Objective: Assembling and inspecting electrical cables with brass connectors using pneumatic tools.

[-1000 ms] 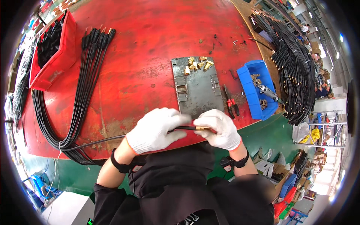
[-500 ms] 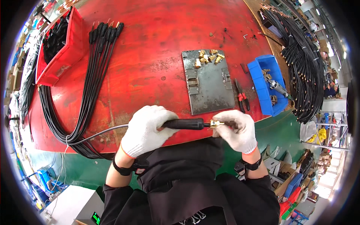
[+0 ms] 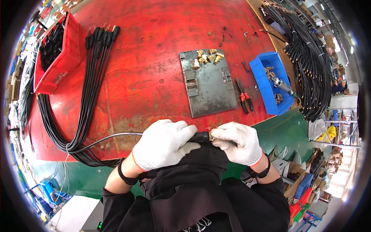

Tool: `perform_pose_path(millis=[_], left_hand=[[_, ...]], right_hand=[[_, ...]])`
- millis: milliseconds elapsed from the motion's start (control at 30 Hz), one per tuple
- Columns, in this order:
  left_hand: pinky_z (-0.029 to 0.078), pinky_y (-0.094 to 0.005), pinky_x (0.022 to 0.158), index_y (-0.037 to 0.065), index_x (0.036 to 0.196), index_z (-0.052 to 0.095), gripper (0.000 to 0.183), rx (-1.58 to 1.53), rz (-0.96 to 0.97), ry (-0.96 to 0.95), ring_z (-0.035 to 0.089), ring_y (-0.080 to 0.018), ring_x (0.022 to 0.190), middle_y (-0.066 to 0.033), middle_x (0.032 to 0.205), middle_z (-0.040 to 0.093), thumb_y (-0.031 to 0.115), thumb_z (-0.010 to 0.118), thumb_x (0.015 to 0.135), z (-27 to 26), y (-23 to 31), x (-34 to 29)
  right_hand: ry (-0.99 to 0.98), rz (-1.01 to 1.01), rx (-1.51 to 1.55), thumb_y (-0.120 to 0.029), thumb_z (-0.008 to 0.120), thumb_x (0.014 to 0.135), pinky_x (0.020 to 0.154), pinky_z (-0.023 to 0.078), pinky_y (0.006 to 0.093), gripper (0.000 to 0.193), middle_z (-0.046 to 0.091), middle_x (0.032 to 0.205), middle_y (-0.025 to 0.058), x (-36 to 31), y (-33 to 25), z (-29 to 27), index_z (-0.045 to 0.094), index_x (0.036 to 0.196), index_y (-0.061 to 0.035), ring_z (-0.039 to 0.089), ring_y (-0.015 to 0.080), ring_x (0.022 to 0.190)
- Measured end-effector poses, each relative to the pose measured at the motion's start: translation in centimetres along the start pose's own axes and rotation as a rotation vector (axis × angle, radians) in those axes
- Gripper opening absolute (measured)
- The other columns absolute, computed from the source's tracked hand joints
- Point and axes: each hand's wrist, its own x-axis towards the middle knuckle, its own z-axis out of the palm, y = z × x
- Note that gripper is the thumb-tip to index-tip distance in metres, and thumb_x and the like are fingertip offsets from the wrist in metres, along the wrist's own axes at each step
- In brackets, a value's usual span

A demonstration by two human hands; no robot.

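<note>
In the head view, the left hand grasps the black sleeve between thumb and fingers, and the right hand pinches the brass end at its tip, all held at the near edge of the red table. Good handling here seems to call for a steady left grip, sleeve and brass in one line, and enough slack in the cable trailing left to avoid any twist.
</note>
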Motion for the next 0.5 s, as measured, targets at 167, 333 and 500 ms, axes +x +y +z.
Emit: perform_pose_path(millis=[167, 333, 500], left_hand=[[0.048, -0.0436, 0.066, 0.005, 0.113, 0.069, 0.042, 0.051, 0.068, -0.015, 0.062, -0.0301, 0.070, -0.0077, 0.079, 0.060, 0.030, 0.085, 0.084, 1.0, 0.6, 0.5], [0.048, -0.0446, 0.067, 0.004, 0.112, 0.067, 0.040, 0.087, 0.094, -0.050, 0.063, -0.0308, 0.071, -0.0081, 0.081, 0.061, 0.029, 0.083, 0.085, 1.6, 0.6, 0.0], [0.051, -0.0441, 0.069, 0.006, 0.099, 0.063, 0.028, 0.045, 0.082, -0.145, 0.065, -0.0317, 0.074, -0.0113, 0.083, 0.061, 0.028, 0.079, 0.089, 1.6, -0.4, 0.2]], right_hand=[[-0.049, 0.266, 0.248, 0.014, 0.074, 0.082, 0.072, 0.061, 0.0338, 0.038, 0.076, 0.097, 0.0119, -0.9, 0.1, -0.3, 0.074, 0.116, -0.0028, 0.077, 0.0259, 0.083], [-0.100, 0.143, 0.096, 0.012, 0.073, 0.078, 0.071, 0.061, 0.0359, 0.039, 0.075, 0.094, 0.0131, -0.1, -0.4, -0.5, 0.073, 0.115, -0.0019, 0.076, 0.0290, 0.081], [-0.095, 0.091, -0.037, 0.004, 0.077, 0.081, 0.068, 0.058, 0.0403, 0.033, 0.072, 0.089, 0.0129, -0.3, -0.3, 0.6, 0.073, 0.112, -0.0045, 0.072, 0.0331, 0.077]])
